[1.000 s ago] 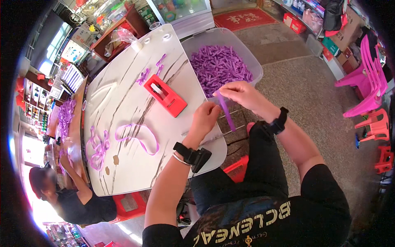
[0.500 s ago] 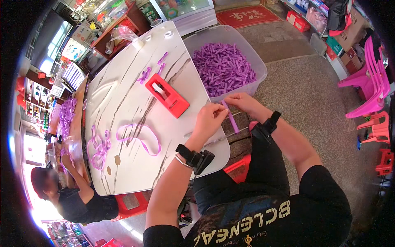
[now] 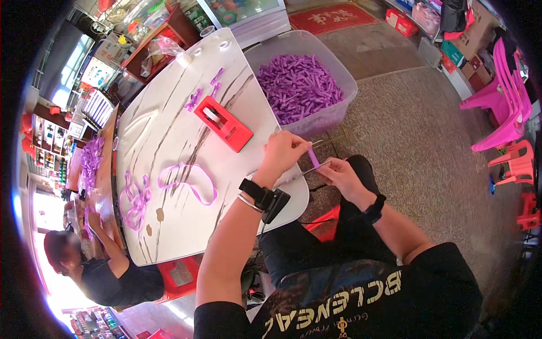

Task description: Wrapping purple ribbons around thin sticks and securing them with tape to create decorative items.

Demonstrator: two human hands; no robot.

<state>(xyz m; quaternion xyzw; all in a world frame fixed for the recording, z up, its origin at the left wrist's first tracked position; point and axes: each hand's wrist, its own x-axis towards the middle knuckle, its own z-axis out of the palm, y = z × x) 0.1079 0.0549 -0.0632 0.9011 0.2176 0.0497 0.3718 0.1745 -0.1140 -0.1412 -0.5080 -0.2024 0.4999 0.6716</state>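
Observation:
A short purple ribbon (image 3: pixel 314 159) spans the gap between my two hands, just off the table's right edge. My left hand (image 3: pixel 284 151) pinches its upper end, over the table edge. The fingers of my right hand (image 3: pixel 342 177) are closed at the lower end, beside a thin rod (image 3: pixel 307 171) that sticks out from the table edge. Whether the ribbon wraps the rod is hidden by my fingers. Beyond my hands, a translucent plastic tub (image 3: pixel 351 90) holds a heap of small folded purple ribbon pieces (image 3: pixel 302 85).
On the white marbled table (image 3: pixel 226 169) lie a red tape dispenser (image 3: pixel 224 125), a loop of lilac ribbon (image 3: pixel 189 183), a ribbon tangle (image 3: pixel 134 203) and a few short pieces. At left, a co-worker (image 3: pixel 107 271) handles purple ribbon at a bench. Pink chairs (image 3: pixel 499 101) stand at right.
My right hand has come down toward me, from the ribbon's upper end to its lower end. The ribbon hung below my hands before and is now stretched between them. The view has shifted slightly.

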